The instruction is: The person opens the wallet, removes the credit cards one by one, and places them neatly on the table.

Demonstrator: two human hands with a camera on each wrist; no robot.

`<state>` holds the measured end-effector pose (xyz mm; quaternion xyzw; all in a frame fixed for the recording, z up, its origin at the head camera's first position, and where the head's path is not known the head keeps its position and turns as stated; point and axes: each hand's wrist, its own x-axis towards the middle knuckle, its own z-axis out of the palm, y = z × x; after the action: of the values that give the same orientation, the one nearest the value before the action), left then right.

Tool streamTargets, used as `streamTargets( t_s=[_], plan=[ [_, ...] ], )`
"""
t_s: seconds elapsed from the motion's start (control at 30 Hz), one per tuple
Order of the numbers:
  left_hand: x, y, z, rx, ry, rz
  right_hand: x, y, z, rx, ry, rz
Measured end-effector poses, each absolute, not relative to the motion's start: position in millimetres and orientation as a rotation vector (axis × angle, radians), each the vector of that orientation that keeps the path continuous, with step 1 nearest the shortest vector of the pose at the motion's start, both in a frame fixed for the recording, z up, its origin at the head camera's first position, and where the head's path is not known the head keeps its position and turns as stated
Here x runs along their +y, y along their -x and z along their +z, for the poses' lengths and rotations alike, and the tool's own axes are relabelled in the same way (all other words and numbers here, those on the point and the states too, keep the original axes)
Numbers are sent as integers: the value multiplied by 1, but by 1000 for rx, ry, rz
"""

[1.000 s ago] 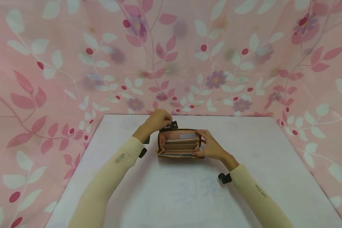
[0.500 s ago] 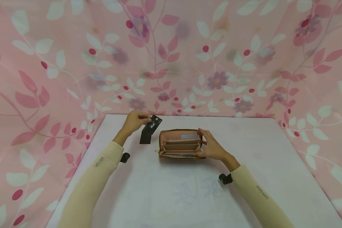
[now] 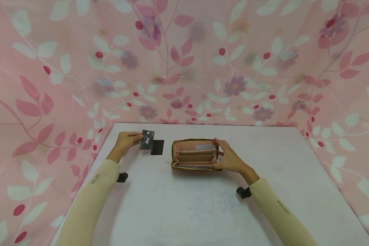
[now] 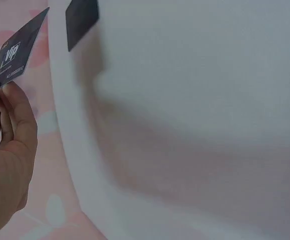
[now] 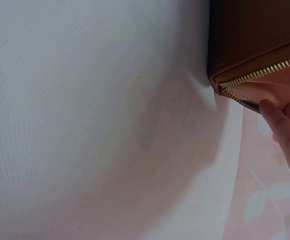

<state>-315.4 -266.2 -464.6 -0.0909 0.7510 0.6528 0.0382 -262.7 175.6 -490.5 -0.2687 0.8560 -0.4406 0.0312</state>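
Observation:
My left hand [image 3: 126, 144] pinches a black card marked "Vip" [image 3: 147, 139] by its edge; the left wrist view shows the same card [image 4: 19, 50] held up between thumb and fingers. Just right of it a plain black card [image 3: 158, 147] lies on the table, partly overlapped in the head view. A brown zip wallet [image 3: 195, 159] stands unzipped at the middle, its pink inner pockets facing up, with cards or papers inside. At its right end my right hand [image 3: 232, 159] holds it, thumb at the front edge and fingers at the back.
The white-covered table [image 3: 184, 212] reaches back to a pink floral curtain [image 3: 184, 68]. Each wrist wears a small black camera, such as the left one [image 3: 122, 177]. The wallet's zip pull [image 3: 169, 163] sticks out at its left end.
My left hand has carried the VIP card left from beside the wallet, past the plain black card, and turned it more upright. The right hand and wallet have stayed in place.

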Motion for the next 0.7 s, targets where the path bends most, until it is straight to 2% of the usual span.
streamTargets(
  t_s=[0.23,0.7],
  plan=[
    [-278,316,-483,2192,506,2037,176,263,-489,2654,821,-1332],
    [-276,321,-507,2482,590,1737,176,263,-488,2635,843,-1345]
  ],
)
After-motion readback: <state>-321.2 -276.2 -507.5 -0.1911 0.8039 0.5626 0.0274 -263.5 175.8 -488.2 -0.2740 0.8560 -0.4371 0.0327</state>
